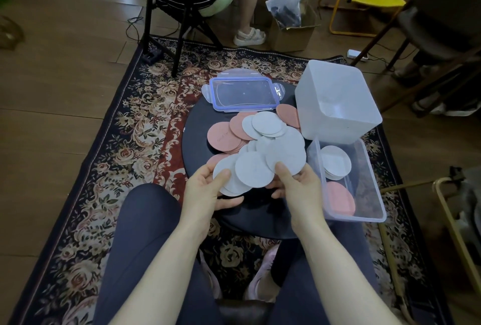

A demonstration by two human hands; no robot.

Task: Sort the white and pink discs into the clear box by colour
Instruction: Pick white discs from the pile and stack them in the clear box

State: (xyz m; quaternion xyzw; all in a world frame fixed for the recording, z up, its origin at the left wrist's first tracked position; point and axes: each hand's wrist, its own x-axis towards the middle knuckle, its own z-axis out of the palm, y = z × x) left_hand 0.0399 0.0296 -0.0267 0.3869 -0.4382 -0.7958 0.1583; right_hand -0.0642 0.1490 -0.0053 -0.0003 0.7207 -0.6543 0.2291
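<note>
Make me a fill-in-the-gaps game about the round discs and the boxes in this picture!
1. Both hands, left hand and right hand, hold discs that are ____ in colour.
2. In the clear box, the white pile lies farther away and the ____ pile lies nearer the person.
3. The lid with the ____ rim lies on the round table, behind the loose discs.

Missing words: white; pink; blue
</note>
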